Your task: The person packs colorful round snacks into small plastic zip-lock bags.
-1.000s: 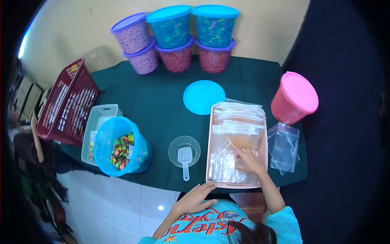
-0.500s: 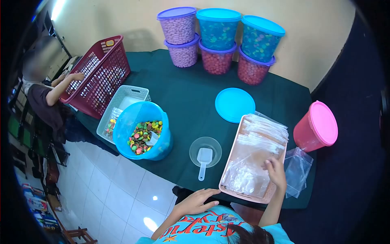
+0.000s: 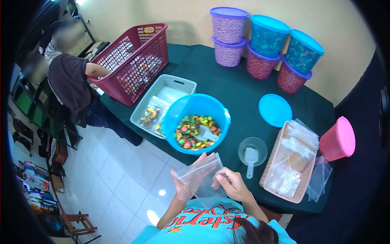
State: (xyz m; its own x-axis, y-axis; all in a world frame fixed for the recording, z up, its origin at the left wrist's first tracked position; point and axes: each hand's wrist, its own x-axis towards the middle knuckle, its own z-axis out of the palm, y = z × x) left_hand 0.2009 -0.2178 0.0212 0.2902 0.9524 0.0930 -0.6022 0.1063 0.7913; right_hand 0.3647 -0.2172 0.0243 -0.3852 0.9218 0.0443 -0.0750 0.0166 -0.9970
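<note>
A clear plastic bag [image 3: 203, 173] hangs in front of my shirt, held between both hands. My left hand [image 3: 188, 181] is behind its left side, gripping it. The fingers of my right hand [image 3: 231, 184] pinch its right side. Just beyond them stands a blue bucket [image 3: 225, 122] of colourful candies [image 3: 191, 136], with a white scoop [image 3: 206, 133] lying in the candies. Another scoop [image 3: 251, 157] rests in a clear bowl [image 3: 263, 151]. On the right, a pink basket [image 3: 265, 185] holds stacked clear bags [image 3: 286, 171].
A pale green basket [image 3: 185, 84] holds a filled bag [image 3: 151, 115]. Behind it is a maroon basket [image 3: 138, 77], with a person [image 3: 71, 81] reaching in. Stacked tubs [image 3: 266, 38] stand at the back, near a blue lid [image 3: 275, 110]. A pink tub [image 3: 337, 140] is far right.
My right hand has left the pink basket and come left with a clear bag. My left hand has lifted from the table edge to the bag. The view has turned left.
</note>
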